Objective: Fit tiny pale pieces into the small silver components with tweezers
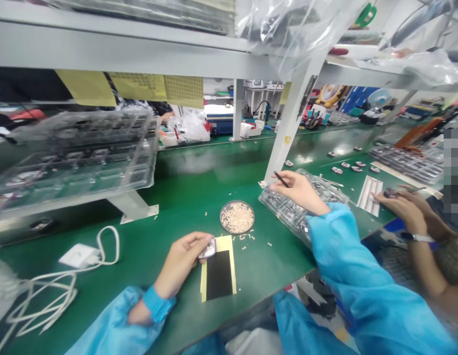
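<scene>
Where the left hand (pixel 182 259) is: above the green bench (pixel 184 197), thumb and fingers together, clamped on a small purple-edged part (pixel 208 250) at the upper left of a yellow sheet (pixel 225 242) bearing a black rectangle (pixel 219 277).
Right hand (pixel 299 191): raised over a clear tray (pixel 283 212) of parts, fingers closed round a slim black tool (pixel 281 179).
Round dish (pixel 237 232): filled with tiny pale pieces (pixel 237 216), more scattered on the bench beside it, beyond the yellow sheet.
Far right: another person's hands (pixel 412 210) hold a small dark item (pixel 390 193).
</scene>
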`<action>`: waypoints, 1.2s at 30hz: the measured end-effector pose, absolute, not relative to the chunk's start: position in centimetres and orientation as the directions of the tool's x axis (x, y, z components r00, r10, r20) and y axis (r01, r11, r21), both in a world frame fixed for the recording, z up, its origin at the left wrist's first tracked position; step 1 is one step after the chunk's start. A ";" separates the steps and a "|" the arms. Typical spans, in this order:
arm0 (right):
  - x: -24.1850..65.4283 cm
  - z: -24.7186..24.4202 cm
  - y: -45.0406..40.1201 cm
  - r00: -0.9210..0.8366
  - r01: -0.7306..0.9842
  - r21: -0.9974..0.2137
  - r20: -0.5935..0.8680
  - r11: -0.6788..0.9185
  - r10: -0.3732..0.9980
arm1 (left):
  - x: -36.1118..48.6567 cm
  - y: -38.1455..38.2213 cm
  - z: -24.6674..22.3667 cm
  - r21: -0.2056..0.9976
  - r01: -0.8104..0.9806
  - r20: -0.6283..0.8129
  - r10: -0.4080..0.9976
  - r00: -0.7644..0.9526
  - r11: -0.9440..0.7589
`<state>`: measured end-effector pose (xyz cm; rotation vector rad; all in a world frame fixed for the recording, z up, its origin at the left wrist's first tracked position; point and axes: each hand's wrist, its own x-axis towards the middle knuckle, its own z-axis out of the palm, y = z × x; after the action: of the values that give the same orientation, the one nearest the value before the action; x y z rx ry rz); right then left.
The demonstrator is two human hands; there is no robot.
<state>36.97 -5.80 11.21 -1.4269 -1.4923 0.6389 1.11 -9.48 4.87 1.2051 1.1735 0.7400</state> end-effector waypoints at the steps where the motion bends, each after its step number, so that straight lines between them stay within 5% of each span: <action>1: 34.5 11.3 -5.7 0.053 0.390 -0.895 0.257 0.217 0.965 | 1.1 -9.5 4.9 0.957 0.126 -0.285 0.925 0.250 0.261; 8: 23.4 8.3 -6.7 -0.195 0.153 -0.975 0.128 0.159 0.972 | 0.3 -9.0 5.2 0.983 -0.155 -0.067 0.976 0.207 0.100; 15: 21.7 4.9 -8.5 -0.239 0.017 -1.000 -0.010 -0.006 0.971 | 0.8 -9.7 5.6 0.990 -0.139 0.033 0.972 0.235 0.000; 36: 20.3 4.1 -8.9 -0.100 0.039 -0.999 -0.035 -0.032 0.994 | 2.1 -10.6 4.8 0.903 0.379 0.190 0.979 0.075 -0.204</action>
<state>20.28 -8.87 4.13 -1.2122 -1.2957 1.2909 2.14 -10.58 4.78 1.6732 1.3639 1.1174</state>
